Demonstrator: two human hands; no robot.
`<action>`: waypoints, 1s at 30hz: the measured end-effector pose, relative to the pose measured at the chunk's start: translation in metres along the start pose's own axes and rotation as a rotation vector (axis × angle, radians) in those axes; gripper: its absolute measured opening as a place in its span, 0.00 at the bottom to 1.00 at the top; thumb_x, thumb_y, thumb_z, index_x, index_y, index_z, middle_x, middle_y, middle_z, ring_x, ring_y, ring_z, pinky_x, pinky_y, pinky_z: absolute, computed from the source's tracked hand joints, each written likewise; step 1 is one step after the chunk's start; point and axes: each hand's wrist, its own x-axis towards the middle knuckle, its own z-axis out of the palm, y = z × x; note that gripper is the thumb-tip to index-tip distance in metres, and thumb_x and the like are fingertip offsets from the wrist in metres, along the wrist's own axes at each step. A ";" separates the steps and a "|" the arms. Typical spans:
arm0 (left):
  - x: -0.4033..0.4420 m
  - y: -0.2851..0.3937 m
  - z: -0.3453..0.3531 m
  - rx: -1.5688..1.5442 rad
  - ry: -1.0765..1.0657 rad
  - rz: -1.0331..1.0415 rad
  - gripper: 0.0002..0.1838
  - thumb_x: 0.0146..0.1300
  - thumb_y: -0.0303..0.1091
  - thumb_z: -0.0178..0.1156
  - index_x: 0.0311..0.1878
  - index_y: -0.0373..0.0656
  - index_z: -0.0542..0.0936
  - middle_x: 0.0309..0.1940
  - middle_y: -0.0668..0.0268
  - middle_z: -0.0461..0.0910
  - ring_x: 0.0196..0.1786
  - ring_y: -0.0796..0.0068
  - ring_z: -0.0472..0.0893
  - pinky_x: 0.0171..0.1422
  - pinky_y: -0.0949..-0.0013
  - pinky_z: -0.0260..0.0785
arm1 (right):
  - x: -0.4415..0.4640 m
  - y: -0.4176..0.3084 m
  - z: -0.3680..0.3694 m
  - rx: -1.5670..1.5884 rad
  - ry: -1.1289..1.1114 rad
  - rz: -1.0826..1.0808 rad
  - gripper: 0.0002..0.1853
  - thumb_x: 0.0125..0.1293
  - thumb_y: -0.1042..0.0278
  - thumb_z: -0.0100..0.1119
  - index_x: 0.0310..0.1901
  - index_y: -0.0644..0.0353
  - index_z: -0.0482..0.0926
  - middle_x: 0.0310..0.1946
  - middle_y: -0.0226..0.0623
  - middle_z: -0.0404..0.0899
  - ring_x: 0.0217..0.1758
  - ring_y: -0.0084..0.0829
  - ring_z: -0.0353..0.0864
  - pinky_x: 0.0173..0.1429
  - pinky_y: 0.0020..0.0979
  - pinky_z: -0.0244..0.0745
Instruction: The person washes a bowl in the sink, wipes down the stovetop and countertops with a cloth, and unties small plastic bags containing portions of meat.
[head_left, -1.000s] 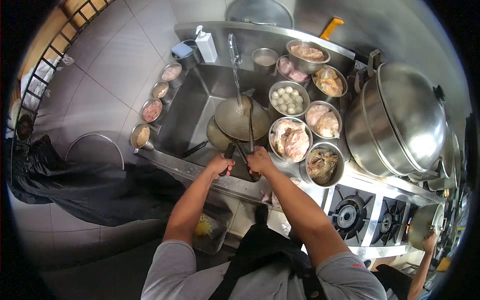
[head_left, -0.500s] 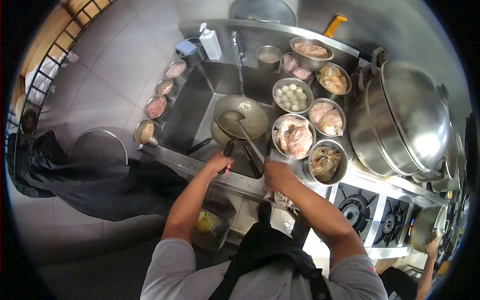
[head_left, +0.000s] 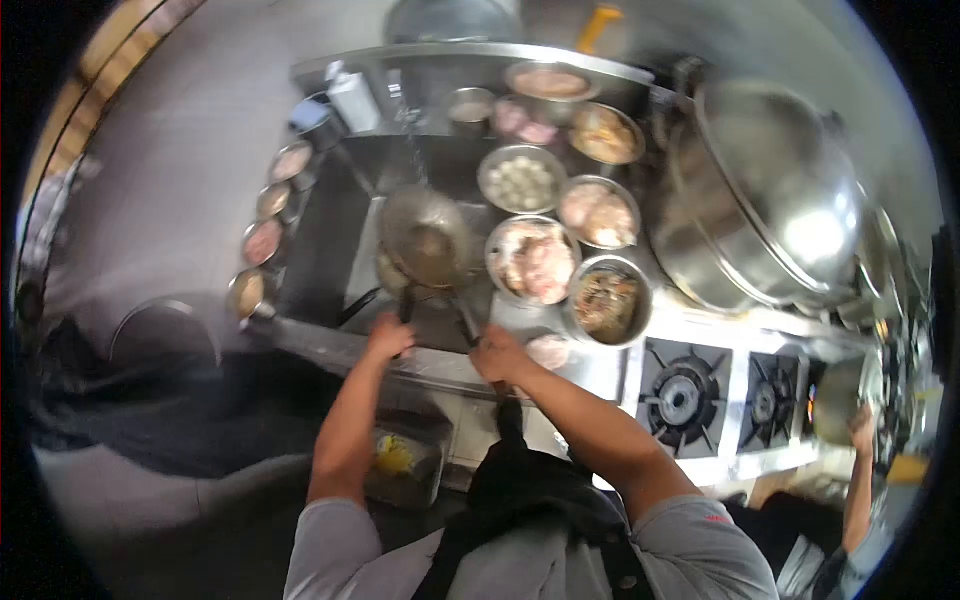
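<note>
My left hand (head_left: 390, 337) is closed round the dark handle of a wok (head_left: 410, 212), which sits over the sink (head_left: 325, 240). Water streams from the tap (head_left: 398, 85) toward the wok. My right hand (head_left: 498, 355) grips the shaft of a long-handled ladle (head_left: 466, 318), its head down in the wok and smeared by motion. Beneath the wok, other pans partly show in the sink, including a black handle (head_left: 358, 306).
Right of the sink stand bowls of white balls (head_left: 521, 181), raw meat (head_left: 535, 262) and shellfish (head_left: 606, 302). Beyond are a large domed steamer (head_left: 770, 200) and gas burners (head_left: 680, 400). Small bowls (head_left: 263, 243) line the left edge. Another person's hand (head_left: 861, 428) is at far right.
The view has shifted and blurred, so most things appear further left. Within the wok, the ladle head has moved toward the handle side. Both hands keep their grips.
</note>
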 end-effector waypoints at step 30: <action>-0.152 0.158 0.024 -0.510 0.867 0.072 0.09 0.57 0.26 0.55 0.41 0.36 0.74 0.16 0.67 0.68 0.13 0.77 0.68 0.15 0.73 0.59 | -0.424 0.272 -0.394 -0.403 1.253 0.406 0.24 0.60 0.63 0.58 0.59 0.54 0.72 0.34 0.51 0.81 0.38 0.52 0.81 0.43 0.48 0.75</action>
